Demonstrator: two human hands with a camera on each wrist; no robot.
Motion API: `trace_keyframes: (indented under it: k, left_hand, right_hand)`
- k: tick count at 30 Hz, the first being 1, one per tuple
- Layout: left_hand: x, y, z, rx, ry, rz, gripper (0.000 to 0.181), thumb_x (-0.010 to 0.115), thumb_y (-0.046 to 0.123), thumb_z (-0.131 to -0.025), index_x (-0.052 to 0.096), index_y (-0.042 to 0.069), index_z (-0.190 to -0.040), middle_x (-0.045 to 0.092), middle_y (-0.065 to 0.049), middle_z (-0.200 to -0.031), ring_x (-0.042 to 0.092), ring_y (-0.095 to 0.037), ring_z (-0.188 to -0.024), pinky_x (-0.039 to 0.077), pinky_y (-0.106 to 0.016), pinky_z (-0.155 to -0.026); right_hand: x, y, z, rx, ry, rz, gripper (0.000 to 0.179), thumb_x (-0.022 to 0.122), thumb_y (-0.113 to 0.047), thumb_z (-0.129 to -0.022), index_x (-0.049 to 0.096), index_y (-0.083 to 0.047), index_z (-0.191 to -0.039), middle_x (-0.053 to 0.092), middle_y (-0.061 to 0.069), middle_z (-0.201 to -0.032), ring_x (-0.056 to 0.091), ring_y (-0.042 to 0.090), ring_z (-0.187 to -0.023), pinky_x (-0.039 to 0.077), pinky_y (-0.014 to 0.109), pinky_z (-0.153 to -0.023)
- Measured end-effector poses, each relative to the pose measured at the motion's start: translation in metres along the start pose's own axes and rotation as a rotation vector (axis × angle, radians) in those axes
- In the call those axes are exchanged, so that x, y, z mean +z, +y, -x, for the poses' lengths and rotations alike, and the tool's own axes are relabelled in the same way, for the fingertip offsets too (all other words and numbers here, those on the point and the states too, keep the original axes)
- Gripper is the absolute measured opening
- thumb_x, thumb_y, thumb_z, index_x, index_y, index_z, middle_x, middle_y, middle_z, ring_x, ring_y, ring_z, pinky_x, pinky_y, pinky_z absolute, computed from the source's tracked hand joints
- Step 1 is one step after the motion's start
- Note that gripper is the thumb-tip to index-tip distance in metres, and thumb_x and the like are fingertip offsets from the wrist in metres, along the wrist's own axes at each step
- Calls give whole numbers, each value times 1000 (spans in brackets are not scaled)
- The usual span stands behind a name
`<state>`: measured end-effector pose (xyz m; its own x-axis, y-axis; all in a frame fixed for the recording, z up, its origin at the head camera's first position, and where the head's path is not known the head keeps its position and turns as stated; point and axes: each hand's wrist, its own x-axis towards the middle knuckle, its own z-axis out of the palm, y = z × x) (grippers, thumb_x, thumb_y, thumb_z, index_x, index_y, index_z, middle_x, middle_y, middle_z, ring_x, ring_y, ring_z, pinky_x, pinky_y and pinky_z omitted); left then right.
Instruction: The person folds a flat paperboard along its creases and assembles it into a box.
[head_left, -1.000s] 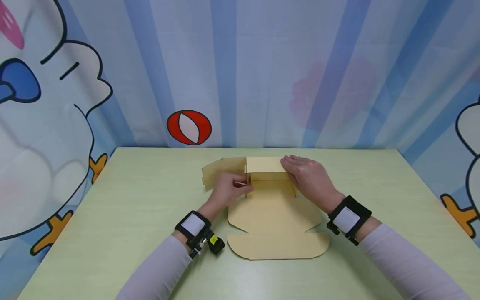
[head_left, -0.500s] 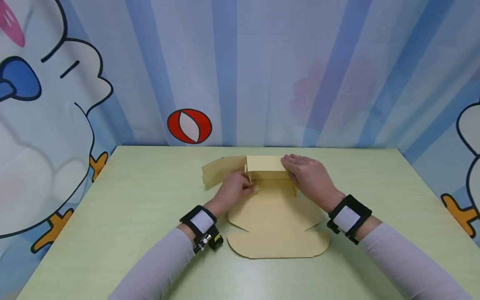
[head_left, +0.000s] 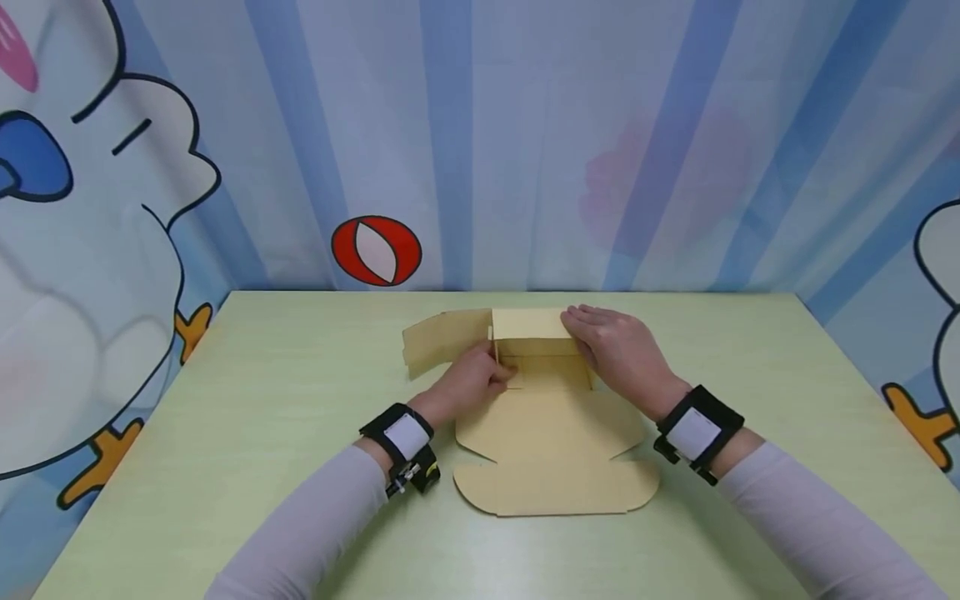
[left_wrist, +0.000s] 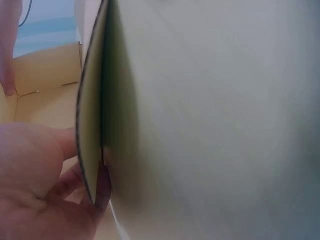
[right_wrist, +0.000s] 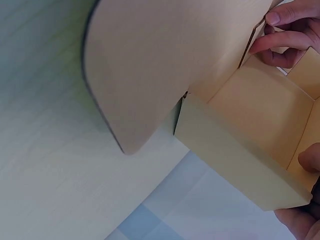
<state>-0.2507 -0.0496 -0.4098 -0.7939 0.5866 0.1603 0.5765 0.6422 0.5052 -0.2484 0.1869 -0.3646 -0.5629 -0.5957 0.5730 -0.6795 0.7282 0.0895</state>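
While the corrugated cardboard box (head_left: 555,433) lies half-folded on the pale table (head_left: 300,433), its rounded front panel spread toward the person, the left side wall (right_wrist: 256,35) is best squared gently along its crease, as thin board could buckle if forced. That wall's edge is pinched by the left hand (head_left: 468,379), its fingers bent inside the box. The far right corner is gripped by the right hand (head_left: 618,354), thumb inside, fingers outside. Outward from the left side, a slotted flap (head_left: 446,337) is angled.
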Motion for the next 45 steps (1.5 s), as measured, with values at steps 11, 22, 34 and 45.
trace_keyframes:
  k: [11, 22, 34, 45]
  left_hand:
    - [-2, -14, 16, -75, 65, 179, 31, 67, 4, -80, 66, 5, -110, 56, -11, -110, 52, -22, -99, 45, -31, -81]
    - [-16, -20, 30, -227, 109, 270, 26, 66, 10, -82, 67, 5, -108, 66, -6, -101, 60, -14, -85, 50, -26, -73]
    - [-68, 1, 21, -30, 402, -97, 32, 72, 18, -79, 67, 9, -109, 63, -4, -100, 60, -16, -88, 51, -27, -75]
    - [-83, -20, 18, -198, 317, -133, 43, 70, 23, -80, 60, 10, -119, 61, -6, -113, 58, -21, -101, 48, -36, -85]
  right_hand:
    - [-2, -2, -4, 2, -26, -8, 32, 66, -2, -80, 64, -3, -112, 64, 14, -109, 61, 28, -101, 49, 40, -83]
    - [-2, -2, -2, 9, -30, -19, 32, 66, -4, -81, 64, -3, -112, 64, 13, -108, 61, 28, -101, 49, 41, -82]
    - [-2, -1, -1, 17, -31, -6, 33, 67, -4, -80, 64, -3, -112, 64, 13, -109, 61, 28, -101, 49, 42, -83]
    - [-2, 0, -1, 18, -26, -10, 33, 67, -3, -80, 64, -3, -113, 64, 13, -109, 61, 28, -101, 49, 42, -82]
